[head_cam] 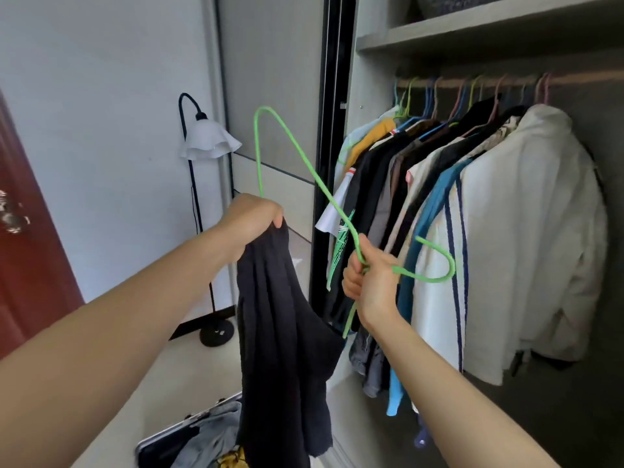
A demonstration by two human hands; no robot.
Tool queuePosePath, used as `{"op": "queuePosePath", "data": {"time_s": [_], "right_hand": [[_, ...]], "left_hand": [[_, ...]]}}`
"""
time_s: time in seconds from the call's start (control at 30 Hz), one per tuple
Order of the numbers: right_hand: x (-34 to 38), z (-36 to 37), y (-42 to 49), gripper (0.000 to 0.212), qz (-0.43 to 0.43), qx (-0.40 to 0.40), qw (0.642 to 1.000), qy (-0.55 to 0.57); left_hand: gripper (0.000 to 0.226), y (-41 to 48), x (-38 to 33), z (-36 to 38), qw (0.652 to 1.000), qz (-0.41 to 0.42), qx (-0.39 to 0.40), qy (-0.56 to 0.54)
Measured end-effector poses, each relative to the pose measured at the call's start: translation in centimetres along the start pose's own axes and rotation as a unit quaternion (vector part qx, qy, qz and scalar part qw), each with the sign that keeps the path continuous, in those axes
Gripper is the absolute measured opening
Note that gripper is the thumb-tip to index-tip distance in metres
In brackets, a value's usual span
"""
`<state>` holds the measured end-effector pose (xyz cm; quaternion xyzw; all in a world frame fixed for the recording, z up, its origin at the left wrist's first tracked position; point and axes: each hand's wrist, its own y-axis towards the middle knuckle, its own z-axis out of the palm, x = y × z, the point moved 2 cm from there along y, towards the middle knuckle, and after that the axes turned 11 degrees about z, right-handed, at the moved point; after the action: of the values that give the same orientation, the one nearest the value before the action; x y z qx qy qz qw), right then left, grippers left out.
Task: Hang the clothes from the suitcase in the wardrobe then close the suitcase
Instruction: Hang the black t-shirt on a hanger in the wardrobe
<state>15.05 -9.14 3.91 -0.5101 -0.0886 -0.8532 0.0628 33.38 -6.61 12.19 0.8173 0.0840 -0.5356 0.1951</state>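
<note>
L hand [251, 217] grips dark top [280, 332], R hand [371, 282] grips hanger [317, 177]. Next, I think: feed hanger into neck, hook on rail [472, 82].

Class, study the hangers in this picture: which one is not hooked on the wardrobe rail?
The green hanger, gripped in the right hand; every other hanger is hooked over the rail.

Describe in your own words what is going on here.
A person stands at an open wardrobe full of hung clothes. The left hand grips a dark garment by its top; the right hand holds a green hanger near its hook. The garment is not yet on the rail. Below, the suitcase lies open with clothes inside.
</note>
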Motion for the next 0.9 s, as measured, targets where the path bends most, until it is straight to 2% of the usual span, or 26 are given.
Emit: {"op": "queuePosePath", "data": {"time_s": [0.13,0.2,0.3,0.47,0.57,0.73,0.77,0.83,0.9], "right_hand": [[0.1,-2.4,1.5,0.05,0.042,0.066,0.994,-0.08],[1.0,-3.2,2.1,0.049,0.057,0.104,0.984,-0.13],[1.6,-3.5,2.8,0.052,0.07,0.15,0.958,-0.234],[1.8,-4.1,4.1,0.058,0.064,0.151,0.91,-0.38],[2.1,-4.7,4.3,0.059,0.075,0.155,0.881,-0.442],[1.8,-3.5,4.1,0.06,0.093,0.187,0.8,-0.562],[2.3,-2.8,4.2,0.06,0.087,0.189,0.798,-0.565],[3.6,-1.3,4.6,0.06,0.078,0.181,0.82,-0.538],[4.1,0.5,4.8,0.056,0.081,0.189,0.811,-0.548]], "left_hand": [[0.011,0.4,2.5,-3.7,0.987,0.077,-0.042,0.138],[0.008,0.3,4.1,-5.2,0.976,0.073,-0.054,0.198],[0.008,0.0,5.6,-6.2,0.972,0.058,-0.043,0.224],[0.012,-0.2,6.7,-7.0,0.958,0.053,0.016,0.283],[0.005,-0.4,7.8,-8.9,0.943,0.028,0.01,0.331],[0.008,-0.5,8.2,-8.9,0.975,-0.018,0.016,0.221],[0.01,-0.3,8.0,-8.7,0.979,-0.015,0.022,0.202],[0.012,0.0,7.0,-7.9,0.985,0.005,0.03,0.17],[0.013,0.1,5.9,-6.6,0.988,0.025,0.036,0.148]]}}
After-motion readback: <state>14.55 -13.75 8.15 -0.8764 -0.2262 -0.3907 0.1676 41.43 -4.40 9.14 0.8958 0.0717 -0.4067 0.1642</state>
